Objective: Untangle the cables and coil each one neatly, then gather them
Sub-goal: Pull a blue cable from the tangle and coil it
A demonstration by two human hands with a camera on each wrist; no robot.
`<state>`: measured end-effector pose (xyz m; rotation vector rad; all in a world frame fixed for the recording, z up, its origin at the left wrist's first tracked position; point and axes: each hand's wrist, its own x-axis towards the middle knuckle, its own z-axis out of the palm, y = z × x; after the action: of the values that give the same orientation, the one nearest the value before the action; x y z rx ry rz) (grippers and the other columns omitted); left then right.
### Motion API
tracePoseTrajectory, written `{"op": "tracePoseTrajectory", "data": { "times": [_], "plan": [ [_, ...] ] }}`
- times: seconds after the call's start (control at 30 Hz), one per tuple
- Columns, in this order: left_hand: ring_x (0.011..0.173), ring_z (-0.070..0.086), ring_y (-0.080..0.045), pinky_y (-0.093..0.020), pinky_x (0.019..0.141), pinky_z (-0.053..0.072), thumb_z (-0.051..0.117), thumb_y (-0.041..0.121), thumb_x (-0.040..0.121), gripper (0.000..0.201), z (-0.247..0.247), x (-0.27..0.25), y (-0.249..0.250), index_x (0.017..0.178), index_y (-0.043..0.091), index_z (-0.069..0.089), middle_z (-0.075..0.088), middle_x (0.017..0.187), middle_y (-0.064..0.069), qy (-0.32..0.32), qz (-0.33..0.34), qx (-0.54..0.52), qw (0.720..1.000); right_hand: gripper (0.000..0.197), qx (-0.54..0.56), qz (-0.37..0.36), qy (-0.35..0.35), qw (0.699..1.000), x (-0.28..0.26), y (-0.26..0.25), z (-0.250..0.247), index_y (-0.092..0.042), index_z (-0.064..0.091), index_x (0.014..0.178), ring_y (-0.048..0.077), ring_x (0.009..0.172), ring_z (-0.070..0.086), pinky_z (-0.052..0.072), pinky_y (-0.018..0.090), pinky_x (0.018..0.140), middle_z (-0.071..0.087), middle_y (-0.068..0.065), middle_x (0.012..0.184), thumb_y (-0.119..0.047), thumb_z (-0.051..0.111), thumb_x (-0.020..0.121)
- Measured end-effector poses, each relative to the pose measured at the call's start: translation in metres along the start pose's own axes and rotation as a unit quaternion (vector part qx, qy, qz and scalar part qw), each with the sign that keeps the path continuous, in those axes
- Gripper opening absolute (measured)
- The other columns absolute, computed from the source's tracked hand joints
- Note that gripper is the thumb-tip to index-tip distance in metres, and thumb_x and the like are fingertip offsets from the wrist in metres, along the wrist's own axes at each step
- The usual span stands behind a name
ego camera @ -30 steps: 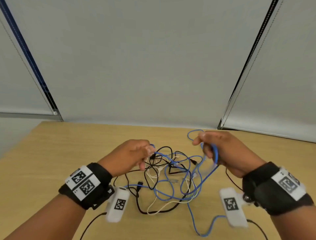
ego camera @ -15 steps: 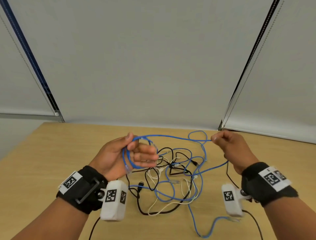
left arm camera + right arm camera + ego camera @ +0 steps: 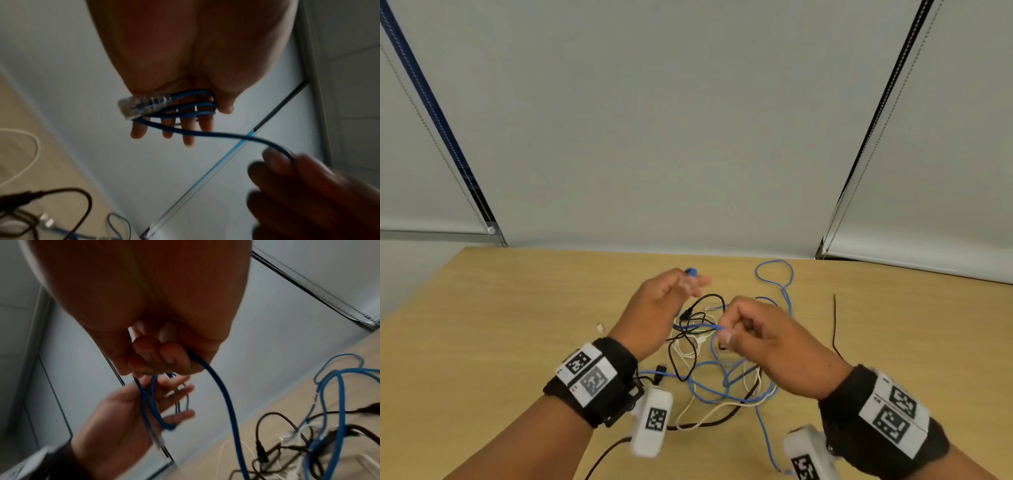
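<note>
So, left hand (image 3: 661, 308): fingers straight, apart; thumb pins blue cable (image 3: 185, 115) loops.
Right hand (image 3: 767, 346): fingertips pinch same cable, centre frame.

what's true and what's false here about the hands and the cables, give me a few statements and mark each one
1. The left hand holds loops of the blue cable. True.
2. The right hand holds nothing. False: it pinches the blue cable.
3. The black cable sits in a neat coil. False: it lies tangled with the white cable on the table.
4. A clear connector shows beside the loops at the left hand. True.
</note>
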<state>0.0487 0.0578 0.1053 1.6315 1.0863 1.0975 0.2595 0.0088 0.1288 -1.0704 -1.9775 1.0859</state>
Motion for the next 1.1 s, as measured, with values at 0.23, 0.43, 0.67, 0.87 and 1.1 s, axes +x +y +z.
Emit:
{"op": "tracePoseTrajectory", "data": {
  "times": [0.23, 0.43, 0.67, 0.87, 1.1],
  "plan": [
    [0.054, 0.061, -0.021, -0.017, 0.060, 0.049, 0.048, 0.047, 0.098, 0.039, 0.027, -0.022, 0.018, 0.076, 0.017, 0.059, 0.046, 0.053, -0.001, -0.125, -0.036, -0.177, 0.975, 0.013, 0.107, 0.018, 0.102, 0.989, 0.010, -0.003, -0.010, -0.022, 0.056, 0.093, 0.019, 0.066, 0.067, 0.052, 0.032, 0.052, 0.071, -0.005, 0.106, -0.026, 0.050, 0.104],
    [0.046, 0.020, -0.014, -0.027, 0.047, 0.038, 0.054, 0.051, 0.093, 0.039, 0.031, -0.027, 0.025, 0.070, 0.020, 0.051, 0.021, 0.055, 0.003, -0.107, -0.040, -0.234, 0.965, 0.017, 0.027, -0.036, 0.104, 0.994, 0.018, 0.000, -0.005, -0.021, 0.050, 0.090, 0.005, 0.060, 0.046, 0.038, 0.022, 0.058, 0.050, -0.008, 0.068, -0.029, 0.044, 0.105],
    [0.038, 0.024, -0.008, -0.026, 0.045, 0.042, 0.056, 0.038, 0.098, 0.038, 0.018, -0.029, 0.029, 0.069, 0.015, 0.047, 0.024, 0.051, 0.006, -0.112, -0.069, -0.374, 0.918, 0.015, 0.142, -0.007, 0.055, 0.988, 0.021, 0.000, -0.021, -0.018, 0.062, 0.089, 0.021, 0.045, 0.035, 0.031, 0.029, 0.042, 0.071, 0.013, 0.083, -0.031, 0.063, 0.097],
    [0.063, 0.070, -0.022, -0.045, 0.067, 0.063, 0.042, 0.046, 0.101, 0.046, -0.010, -0.012, 0.042, 0.067, 0.017, 0.054, 0.062, 0.060, -0.001, -0.051, -0.036, -0.545, 0.836, 0.019, 0.131, 0.073, 0.063, 0.987, 0.010, 0.038, -0.008, -0.017, 0.062, 0.084, 0.016, 0.045, 0.045, 0.040, 0.029, 0.048, 0.064, 0.006, 0.070, -0.027, 0.061, 0.100],
    [0.131, 0.058, -0.036, -0.054, 0.092, 0.057, 0.035, 0.044, 0.106, 0.044, -0.026, 0.004, 0.049, 0.078, 0.015, 0.052, 0.062, 0.140, -0.016, 0.075, 0.023, -0.536, 0.841, 0.011, 0.006, 0.057, 0.021, 0.998, 0.011, 0.034, 0.024, -0.020, 0.059, 0.094, 0.019, 0.071, 0.068, 0.055, 0.026, 0.069, 0.071, 0.005, 0.081, -0.026, 0.054, 0.101]
  ]
}}
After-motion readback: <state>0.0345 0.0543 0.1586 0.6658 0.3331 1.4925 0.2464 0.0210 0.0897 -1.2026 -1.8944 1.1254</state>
